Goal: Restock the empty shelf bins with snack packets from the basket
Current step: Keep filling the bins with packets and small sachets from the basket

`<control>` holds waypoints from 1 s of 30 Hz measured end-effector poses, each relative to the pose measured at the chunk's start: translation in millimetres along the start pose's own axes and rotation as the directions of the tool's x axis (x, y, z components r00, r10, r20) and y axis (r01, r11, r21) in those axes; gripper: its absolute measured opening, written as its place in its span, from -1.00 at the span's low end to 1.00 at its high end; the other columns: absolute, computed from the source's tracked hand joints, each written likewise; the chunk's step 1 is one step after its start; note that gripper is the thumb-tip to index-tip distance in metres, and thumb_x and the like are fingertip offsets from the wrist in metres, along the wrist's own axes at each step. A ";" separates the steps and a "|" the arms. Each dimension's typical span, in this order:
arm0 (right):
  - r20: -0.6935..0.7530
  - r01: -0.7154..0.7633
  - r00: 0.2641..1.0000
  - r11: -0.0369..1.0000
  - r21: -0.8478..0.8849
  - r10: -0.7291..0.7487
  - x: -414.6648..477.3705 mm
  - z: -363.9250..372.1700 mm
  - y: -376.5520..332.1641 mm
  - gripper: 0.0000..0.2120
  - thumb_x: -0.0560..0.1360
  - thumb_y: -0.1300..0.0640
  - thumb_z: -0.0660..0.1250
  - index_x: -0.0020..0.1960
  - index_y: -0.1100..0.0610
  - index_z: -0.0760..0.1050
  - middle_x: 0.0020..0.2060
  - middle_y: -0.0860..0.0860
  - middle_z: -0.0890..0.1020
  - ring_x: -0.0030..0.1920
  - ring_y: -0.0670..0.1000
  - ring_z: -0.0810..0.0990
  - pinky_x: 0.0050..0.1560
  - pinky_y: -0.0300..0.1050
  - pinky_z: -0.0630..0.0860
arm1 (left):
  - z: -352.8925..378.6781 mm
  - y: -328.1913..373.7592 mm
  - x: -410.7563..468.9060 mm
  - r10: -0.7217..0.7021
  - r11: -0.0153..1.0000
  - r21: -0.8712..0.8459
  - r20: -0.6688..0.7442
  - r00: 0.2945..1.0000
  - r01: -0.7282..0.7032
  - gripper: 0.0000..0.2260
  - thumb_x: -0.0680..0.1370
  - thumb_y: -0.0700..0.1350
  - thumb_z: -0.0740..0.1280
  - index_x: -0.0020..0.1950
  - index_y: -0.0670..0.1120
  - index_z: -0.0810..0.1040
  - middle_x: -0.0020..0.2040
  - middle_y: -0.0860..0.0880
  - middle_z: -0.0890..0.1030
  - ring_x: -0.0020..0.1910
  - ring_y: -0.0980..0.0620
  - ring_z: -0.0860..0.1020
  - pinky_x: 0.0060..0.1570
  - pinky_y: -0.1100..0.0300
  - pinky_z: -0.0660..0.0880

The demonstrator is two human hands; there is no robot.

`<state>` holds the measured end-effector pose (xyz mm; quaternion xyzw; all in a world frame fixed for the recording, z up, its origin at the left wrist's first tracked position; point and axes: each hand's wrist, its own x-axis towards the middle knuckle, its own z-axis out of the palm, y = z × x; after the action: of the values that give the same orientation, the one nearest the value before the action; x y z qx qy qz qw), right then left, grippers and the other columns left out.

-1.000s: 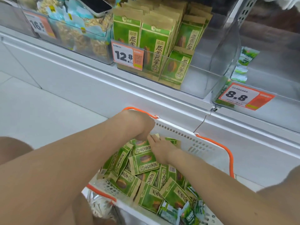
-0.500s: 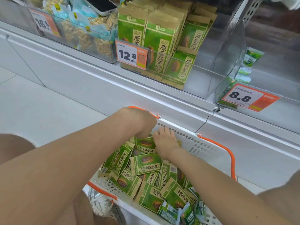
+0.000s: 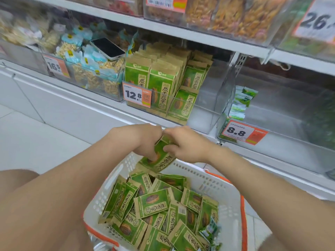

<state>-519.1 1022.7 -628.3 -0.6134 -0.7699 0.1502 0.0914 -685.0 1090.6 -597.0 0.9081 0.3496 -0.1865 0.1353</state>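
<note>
Packets (image 3: 161,162) now above basket (image 3: 213,187), fingers (image 3: 169,148) around.

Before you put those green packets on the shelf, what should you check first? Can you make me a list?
1. Grip: ok. The left hand and the right hand both hold the green packets.
2. Clear of the basket: ok, the bundle is above the loose pile.
3. Room in the 12.8 bin: ok, its right side is bare.
4. Same snack: ok, the standing packets there look alike.
5. How many are held: cannot tell, the hands cover them.
6. Phone: ok, it lies on bags in the next bin, probably out of the way.
</note>
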 end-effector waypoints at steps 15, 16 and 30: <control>-0.407 -0.055 0.734 0.645 0.763 0.544 -41.0 -58.0 -3.4 -0.76 0.51 -0.03 0.54 0.07 0.10 0.67 -0.26 0.05 0.76 -0.19 0.08 0.77 -0.09 0.27 0.69 | -37.5 12.3 -20.7 -0.026 0.426 -0.875 -0.268 0.963 -0.231 -0.82 0.69 -0.04 0.35 0.24 -0.05 0.65 -0.02 -0.06 0.77 -0.07 -0.03 0.74 -0.10 0.08 0.68; -0.409 -0.052 0.706 0.619 0.784 0.578 -40.2 -58.4 -4.1 -0.73 0.49 -0.02 0.56 0.07 0.12 0.66 -0.26 0.06 0.76 -0.19 0.10 0.77 -0.09 0.28 0.69 | -39.5 14.2 -20.7 -0.032 0.410 -0.877 -0.286 0.958 -0.248 -0.83 0.69 -0.06 0.35 0.23 -0.06 0.65 -0.02 -0.06 0.77 -0.07 -0.04 0.74 -0.14 0.10 0.68; -0.568 -0.133 0.429 0.671 0.729 0.703 17.1 -93.6 26.8 -0.65 0.60 -0.05 0.42 0.30 0.09 0.50 -0.22 -0.04 0.70 -0.09 -0.01 0.69 0.12 0.12 0.62 | -61.2 -3.8 21.9 -0.003 0.998 -0.048 -0.684 0.729 -0.041 -0.72 0.63 -0.21 0.35 0.34 -0.08 0.52 0.21 -0.13 0.51 0.16 -0.22 0.52 0.14 -0.19 0.53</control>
<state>-468.0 1055.9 -550.4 -0.7290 -0.3551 0.0942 0.5775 -657.6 1129.1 -552.2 0.9120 0.3711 0.1726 0.0261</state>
